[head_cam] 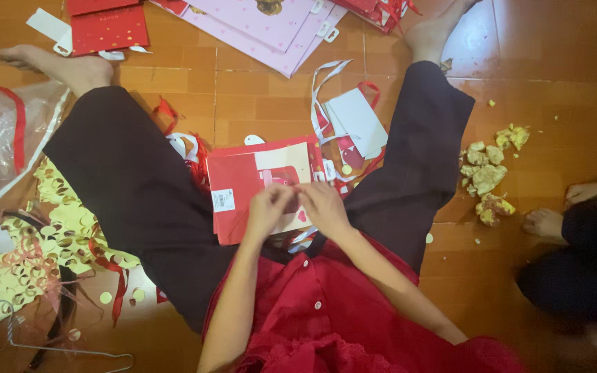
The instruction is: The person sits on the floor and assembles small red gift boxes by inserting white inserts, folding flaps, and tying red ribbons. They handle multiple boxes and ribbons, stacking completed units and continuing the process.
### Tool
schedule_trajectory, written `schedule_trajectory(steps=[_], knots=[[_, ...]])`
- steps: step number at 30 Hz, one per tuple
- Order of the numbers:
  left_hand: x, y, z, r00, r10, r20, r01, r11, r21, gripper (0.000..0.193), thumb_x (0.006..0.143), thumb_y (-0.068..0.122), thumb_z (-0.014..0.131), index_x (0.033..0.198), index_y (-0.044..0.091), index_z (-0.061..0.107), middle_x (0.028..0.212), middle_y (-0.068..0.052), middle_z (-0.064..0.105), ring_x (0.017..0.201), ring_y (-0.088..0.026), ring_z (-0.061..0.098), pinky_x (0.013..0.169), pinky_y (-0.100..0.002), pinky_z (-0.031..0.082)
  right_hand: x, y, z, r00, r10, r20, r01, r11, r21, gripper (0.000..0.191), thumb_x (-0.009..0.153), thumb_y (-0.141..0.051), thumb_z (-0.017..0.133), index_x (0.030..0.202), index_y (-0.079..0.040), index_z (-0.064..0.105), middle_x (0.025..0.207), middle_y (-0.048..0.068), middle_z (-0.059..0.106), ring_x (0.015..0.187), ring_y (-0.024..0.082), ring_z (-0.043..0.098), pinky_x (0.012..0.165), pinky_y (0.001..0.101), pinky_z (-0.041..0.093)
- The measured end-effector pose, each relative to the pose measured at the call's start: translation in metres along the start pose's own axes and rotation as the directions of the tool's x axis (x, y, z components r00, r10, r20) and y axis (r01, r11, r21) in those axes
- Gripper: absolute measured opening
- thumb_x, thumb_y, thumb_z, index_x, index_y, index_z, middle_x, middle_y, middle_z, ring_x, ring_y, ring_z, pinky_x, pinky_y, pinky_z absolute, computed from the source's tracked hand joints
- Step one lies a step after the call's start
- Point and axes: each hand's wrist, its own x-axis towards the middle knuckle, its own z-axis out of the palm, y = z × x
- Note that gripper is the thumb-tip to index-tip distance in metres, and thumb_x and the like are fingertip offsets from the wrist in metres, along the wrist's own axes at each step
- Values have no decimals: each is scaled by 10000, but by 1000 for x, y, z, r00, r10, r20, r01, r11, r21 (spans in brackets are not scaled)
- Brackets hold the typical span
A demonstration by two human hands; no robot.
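I sit on the floor with legs spread. A red paper gift bag with a cream panel lies flat between my legs. My left hand and my right hand meet over the bag's lower edge, fingers pinched together on a small piece there; what they pinch is too small to tell. A white label sits on the bag's left side.
Pink paper bags and red bags lie at the far side. A white-red bag with ribbon lies by my right leg. Gold foil sheets and clear plastic are at left, crumpled gold scraps at right. Another person's feet show at right.
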Motion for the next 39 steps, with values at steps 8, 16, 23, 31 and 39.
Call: schedule_trajectory(steps=[8, 16, 23, 31, 39], knots=[[15, -15, -47, 973, -206, 100, 110, 40, -993, 141, 1033, 257, 602, 1063, 140, 674, 922, 10, 631, 844, -168, 663, 795, -339, 601, -2, 26, 10, 993, 121, -3, -120, 987, 108, 145, 969, -160, 645, 1005, -55, 739, 860, 124, 660, 834, 323, 616, 755, 433, 478], [50, 2, -12, 984, -176, -4, 138, 788, -600, 146, 967, 142, 724, 1069, 39, 745, 885, -20, 706, 651, -47, 519, 574, -212, 438, -3, 23, 9, 944, 329, -16, -309, 901, 305, 498, 958, -199, 645, 1415, -66, 500, 850, 119, 662, 757, 226, 632, 745, 362, 517], [46, 36, 18, 965, 83, -250, -83, 997, 11, 174, 887, 68, 761, 1052, 20, 793, 904, -54, 797, 803, -53, 717, 734, -215, 563, 21, 42, 12, 960, 266, -85, -225, 917, 330, 450, 987, -157, 691, 1404, -35, 571, 1063, 146, 737, 992, 179, 714, 818, 339, 550], [40, 46, 31, 957, 30, -288, -34, 999, -8, 119, 873, 119, 764, 944, 26, 784, 867, -69, 798, 773, -101, 727, 726, -264, 573, 23, 48, 22, 931, 361, -44, -342, 910, 233, 402, 935, -182, 717, 1313, -62, 656, 1002, 162, 765, 841, 208, 726, 742, 342, 554], [43, 29, 33, 961, 62, -268, -49, 997, 57, 137, 873, 135, 767, 945, 20, 785, 879, -78, 798, 784, -114, 750, 734, -265, 578, 21, 47, 24, 942, 332, -45, -314, 922, 227, 386, 935, -199, 707, 1294, -62, 666, 1010, 168, 744, 888, 250, 713, 768, 368, 549]])
